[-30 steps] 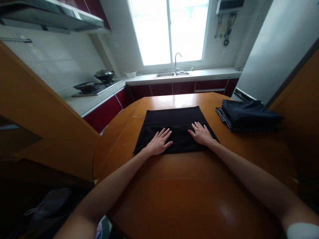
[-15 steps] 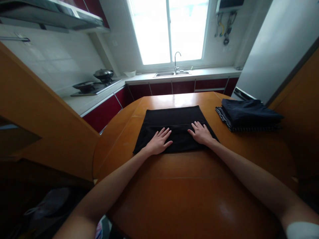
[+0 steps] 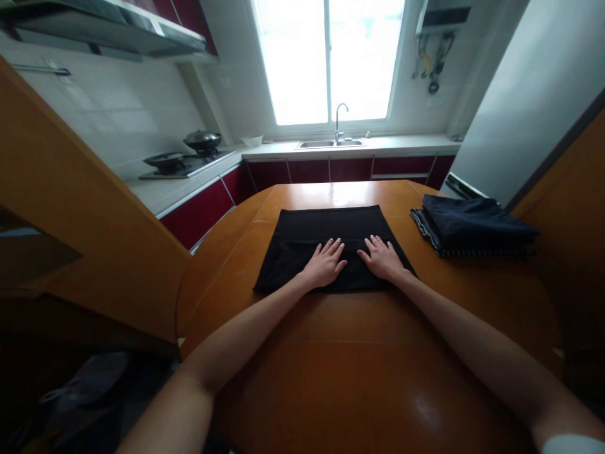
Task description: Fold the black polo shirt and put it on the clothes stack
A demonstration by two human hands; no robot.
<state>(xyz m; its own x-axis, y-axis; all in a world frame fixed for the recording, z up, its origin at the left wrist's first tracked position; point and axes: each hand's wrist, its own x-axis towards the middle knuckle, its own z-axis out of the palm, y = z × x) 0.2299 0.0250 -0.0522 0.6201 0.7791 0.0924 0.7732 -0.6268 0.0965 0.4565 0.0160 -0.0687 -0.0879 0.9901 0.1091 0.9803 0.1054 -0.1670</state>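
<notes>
A folded black cloth, perhaps a garment, lies flat on the wooden table; a fold edge runs across its middle. My left hand rests palm down on the near half of the cloth, left of its right part, fingers spread. To the right, my right hand also lies flat on the cloth close to its right edge, with its fingers apart. Neither hand grips the fabric. The two thumbs point toward each other with a narrow gap between them.
A stack of folded dark clothes sits on the table's right side. Beyond the table are a counter with a sink, a stove with pans, and a silver fridge. Wooden panels flank the table.
My left hand has slid right across the black cloth, closer to my right hand. My right hand has stayed in nearly the same place. The camera view has shifted slightly.
</notes>
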